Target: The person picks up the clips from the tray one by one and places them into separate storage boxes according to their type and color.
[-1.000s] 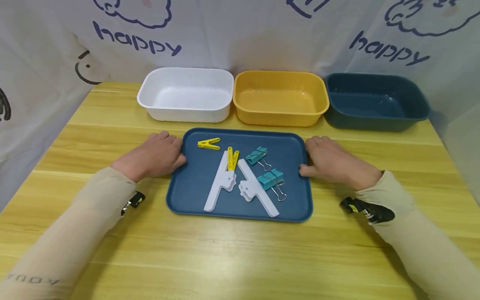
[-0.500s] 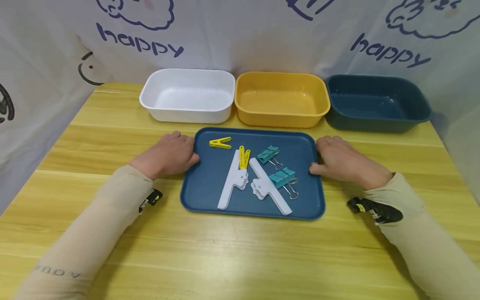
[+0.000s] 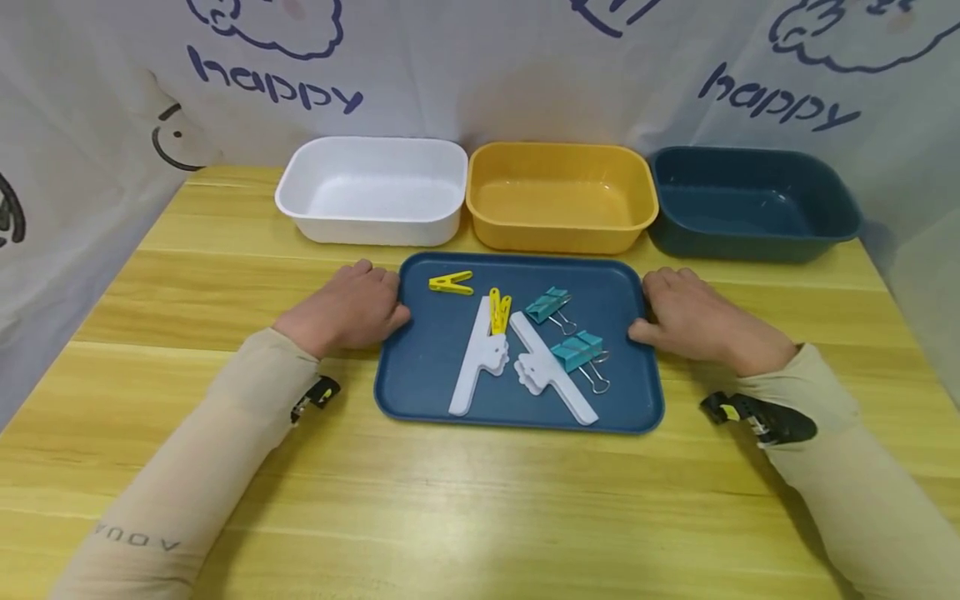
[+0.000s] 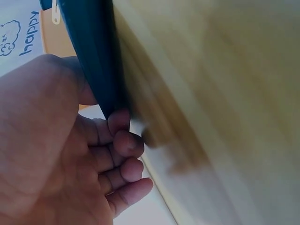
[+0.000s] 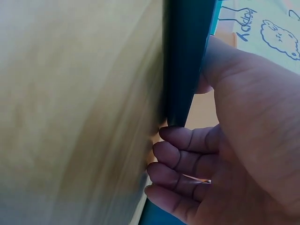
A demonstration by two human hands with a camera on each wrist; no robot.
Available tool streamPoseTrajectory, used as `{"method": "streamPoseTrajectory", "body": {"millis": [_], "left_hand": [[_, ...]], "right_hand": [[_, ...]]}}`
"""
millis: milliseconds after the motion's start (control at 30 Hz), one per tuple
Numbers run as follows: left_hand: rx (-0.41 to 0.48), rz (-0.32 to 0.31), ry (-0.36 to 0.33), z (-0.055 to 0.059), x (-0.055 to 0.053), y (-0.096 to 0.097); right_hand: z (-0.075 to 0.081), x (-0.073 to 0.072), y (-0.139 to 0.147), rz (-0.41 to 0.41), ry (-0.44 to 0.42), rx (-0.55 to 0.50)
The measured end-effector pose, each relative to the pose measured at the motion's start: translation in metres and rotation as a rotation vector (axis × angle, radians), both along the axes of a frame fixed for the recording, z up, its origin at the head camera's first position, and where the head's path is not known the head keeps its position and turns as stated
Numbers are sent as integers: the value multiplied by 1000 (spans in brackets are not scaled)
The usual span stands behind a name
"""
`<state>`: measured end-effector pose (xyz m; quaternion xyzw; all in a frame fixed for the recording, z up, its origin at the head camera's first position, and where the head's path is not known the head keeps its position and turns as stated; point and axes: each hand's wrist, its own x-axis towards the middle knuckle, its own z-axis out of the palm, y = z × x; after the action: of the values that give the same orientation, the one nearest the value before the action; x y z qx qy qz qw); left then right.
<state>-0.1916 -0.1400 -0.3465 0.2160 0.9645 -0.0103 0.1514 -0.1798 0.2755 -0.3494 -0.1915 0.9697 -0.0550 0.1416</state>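
Observation:
A dark blue tray (image 3: pixel 420 375) lies between my two hands in the head view. My left hand (image 3: pixel 351 308) grips its left edge, thumb over the rim and fingertips (image 4: pixel 129 143) curled at its side. On the opposite edge, my right hand (image 3: pixel 705 321) holds it likewise, with fingers (image 5: pixel 180 157) bent by the tray's underside. The tray carries a yellow clothespin (image 3: pixel 450 283) at upper left and another yellow clothespin (image 3: pixel 499 313) overlapping a white sealing clip (image 3: pixel 470 379). A second white sealing clip (image 3: pixel 573 398) slants beside two teal binder clips (image 3: pixel 577 350) with wire handles.
Behind the tray, a white bin (image 3: pixel 371 232), a yellow bin (image 3: pixel 562 240) and a dark teal bin (image 3: pixel 750 248) stand in a row. They sit at the back of the wooden table (image 3: pixel 480 508), against a white printed cloth (image 3: pixel 517 75).
Both hands have slid the tray to the right and slightly toward the bins, carrying the clips along. Their hold on its edges looks the same, and the bins have stayed put.

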Motion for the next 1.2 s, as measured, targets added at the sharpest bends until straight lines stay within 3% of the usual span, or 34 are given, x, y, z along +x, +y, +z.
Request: {"method": "streamPoseTrajectory", "body": {"millis": [400, 700, 967, 1200], "left_hand": [[5, -23, -3, 3, -6, 8], [52, -37, -17, -4, -6, -2], [88, -69, -16, -3, -10, 0], [81, -101, -55, 0, -13, 3]], "right_hand": [[2, -1, 8, -18, -17, 5], [0, -3, 4, 19, 4, -18], [0, -4, 9, -8, -9, -16], [0, -2, 12, -8, 4, -27]]}}
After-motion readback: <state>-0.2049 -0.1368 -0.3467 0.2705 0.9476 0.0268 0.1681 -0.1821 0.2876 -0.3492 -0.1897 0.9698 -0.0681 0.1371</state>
